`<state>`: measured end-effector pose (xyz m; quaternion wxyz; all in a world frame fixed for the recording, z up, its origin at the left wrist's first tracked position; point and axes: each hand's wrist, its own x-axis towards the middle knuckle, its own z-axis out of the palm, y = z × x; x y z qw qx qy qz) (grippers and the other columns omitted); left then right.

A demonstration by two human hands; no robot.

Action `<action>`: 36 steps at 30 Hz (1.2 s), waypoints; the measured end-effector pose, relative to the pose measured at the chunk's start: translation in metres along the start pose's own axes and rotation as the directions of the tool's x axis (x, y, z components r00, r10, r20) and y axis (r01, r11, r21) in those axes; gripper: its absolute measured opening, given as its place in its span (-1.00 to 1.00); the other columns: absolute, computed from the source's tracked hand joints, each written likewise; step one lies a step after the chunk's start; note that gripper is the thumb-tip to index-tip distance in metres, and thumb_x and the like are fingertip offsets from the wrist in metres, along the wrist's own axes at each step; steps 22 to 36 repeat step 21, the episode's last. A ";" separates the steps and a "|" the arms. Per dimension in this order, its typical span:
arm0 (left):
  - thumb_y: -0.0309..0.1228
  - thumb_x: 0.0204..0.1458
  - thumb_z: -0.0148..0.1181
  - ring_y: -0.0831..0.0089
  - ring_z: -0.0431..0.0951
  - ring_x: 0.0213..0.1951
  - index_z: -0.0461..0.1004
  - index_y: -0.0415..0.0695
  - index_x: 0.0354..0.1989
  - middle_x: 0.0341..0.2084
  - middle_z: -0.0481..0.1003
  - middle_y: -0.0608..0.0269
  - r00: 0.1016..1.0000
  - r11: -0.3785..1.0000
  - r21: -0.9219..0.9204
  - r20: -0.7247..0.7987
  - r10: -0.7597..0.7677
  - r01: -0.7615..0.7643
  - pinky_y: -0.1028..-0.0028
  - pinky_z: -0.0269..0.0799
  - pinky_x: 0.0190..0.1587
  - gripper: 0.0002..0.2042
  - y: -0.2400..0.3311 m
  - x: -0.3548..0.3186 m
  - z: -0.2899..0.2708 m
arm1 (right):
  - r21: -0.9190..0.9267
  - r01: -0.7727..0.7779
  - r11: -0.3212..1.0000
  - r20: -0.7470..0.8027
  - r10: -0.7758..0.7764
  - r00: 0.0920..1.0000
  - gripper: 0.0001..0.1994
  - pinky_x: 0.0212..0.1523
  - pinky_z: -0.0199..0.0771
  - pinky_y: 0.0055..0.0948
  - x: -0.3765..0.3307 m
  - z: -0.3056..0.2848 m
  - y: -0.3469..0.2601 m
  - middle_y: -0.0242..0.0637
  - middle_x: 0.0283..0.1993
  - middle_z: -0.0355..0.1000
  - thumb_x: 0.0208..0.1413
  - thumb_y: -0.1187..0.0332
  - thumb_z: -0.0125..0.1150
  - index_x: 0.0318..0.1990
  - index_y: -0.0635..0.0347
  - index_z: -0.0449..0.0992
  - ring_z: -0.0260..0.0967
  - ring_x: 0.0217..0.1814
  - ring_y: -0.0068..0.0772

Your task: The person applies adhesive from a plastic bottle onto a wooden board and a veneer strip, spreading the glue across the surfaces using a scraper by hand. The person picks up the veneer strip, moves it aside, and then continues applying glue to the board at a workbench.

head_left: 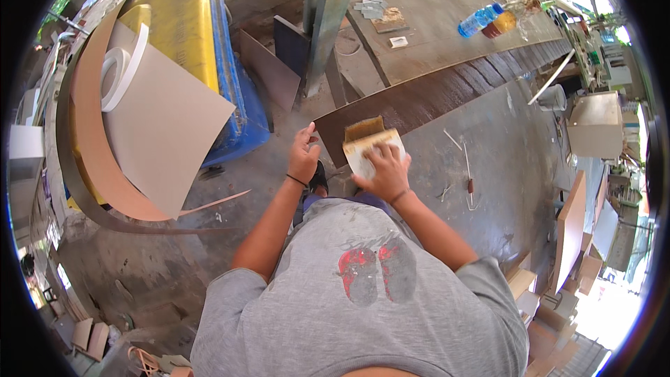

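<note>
A long dark brown board (412,101) stretches from in front of me toward the far right. Wet-looking streaks gloss its far part. Over its near end, my right hand (385,173) is closed on a white, box-like piece (359,164) with an amber-brown stained far edge. That edge rests on or just above the board; I cannot tell which. Beside the board's near left corner is my left hand (303,157), its fingers partly bent and apart, holding nothing. Whether a fingertip touches the corner is unclear.
A blue plastic bottle (480,21) and an amber-filled bottle (500,26) lie on the worktop beyond the board. To the left are a yellow and blue bin (183,17), a beige sheet (167,119) and curled edging strips (98,132). A metal post (326,24) rises ahead.
</note>
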<state>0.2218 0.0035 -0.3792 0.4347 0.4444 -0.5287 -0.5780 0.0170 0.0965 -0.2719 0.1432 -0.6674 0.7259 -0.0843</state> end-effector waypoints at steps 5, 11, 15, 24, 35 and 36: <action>-0.57 -0.04 0.02 0.43 0.48 -0.06 0.29 -0.14 0.30 0.06 0.39 0.20 1.000 0.999 0.052 0.014 -0.001 0.000 0.46 0.34 0.00 -0.40 0.004 -0.003 -0.001 | 0.503 -0.215 0.837 0.363 0.021 0.932 -0.41 0.14 0.25 0.20 -0.006 -0.066 0.029 -0.22 0.16 0.40 -0.07 -0.19 0.25 0.03 -0.01 0.55 0.25 0.26 -0.10; -0.63 -0.03 0.01 0.39 0.46 -0.03 0.27 -0.14 0.31 0.13 0.33 0.17 1.000 0.998 -0.058 0.014 0.026 -0.025 0.45 0.39 0.02 -0.39 -0.002 -0.007 0.001 | 0.759 -0.285 -0.585 0.220 -0.181 0.959 -0.32 0.18 0.38 -0.01 0.020 -0.122 0.098 -0.20 0.28 0.33 0.21 -0.18 -0.07 0.36 0.03 0.20 0.31 0.28 -0.07; -0.68 -0.05 0.00 0.41 0.44 -0.03 0.25 -0.15 0.33 0.16 0.31 0.20 0.999 0.999 -0.037 0.037 0.034 -0.033 0.48 0.37 0.05 -0.36 -0.004 -0.007 0.001 | 0.844 -0.218 -0.490 0.185 -0.117 0.976 -0.35 0.17 0.39 -0.03 0.016 -0.119 0.126 -0.21 0.32 0.29 0.19 -0.03 0.03 0.39 -0.02 0.14 0.30 0.30 -0.07; -0.65 -0.01 0.02 0.38 0.45 -0.02 0.26 -0.13 0.32 0.18 0.29 0.15 0.999 0.999 -0.041 0.051 -0.001 0.003 0.47 0.39 0.05 -0.39 -0.008 -0.004 -0.003 | 0.022 -0.166 0.986 0.266 0.155 0.952 -0.46 0.19 0.38 -0.03 0.082 -0.127 0.120 -0.08 0.28 0.34 0.17 0.38 0.08 0.34 -0.06 0.24 0.35 0.25 0.09; -0.65 -0.01 0.02 0.38 0.45 -0.02 0.26 -0.13 0.32 0.18 0.29 0.15 0.999 0.999 -0.041 0.051 -0.001 0.003 0.47 0.39 0.05 -0.39 -0.008 -0.004 -0.003 | 0.022 -0.166 0.986 0.266 0.155 0.952 -0.46 0.19 0.38 -0.03 0.082 -0.127 0.120 -0.08 0.28 0.34 0.17 0.38 0.08 0.34 -0.06 0.24 0.35 0.25 0.09; -0.65 -0.01 0.02 0.38 0.45 -0.02 0.26 -0.13 0.32 0.18 0.29 0.15 0.999 0.999 -0.041 0.051 -0.001 0.003 0.47 0.39 0.05 -0.39 -0.008 -0.004 -0.003 | 0.022 -0.166 0.986 0.266 0.155 0.952 -0.46 0.19 0.38 -0.03 0.082 -0.127 0.120 -0.08 0.28 0.34 0.17 0.38 0.08 0.34 -0.06 0.24 0.35 0.25 0.09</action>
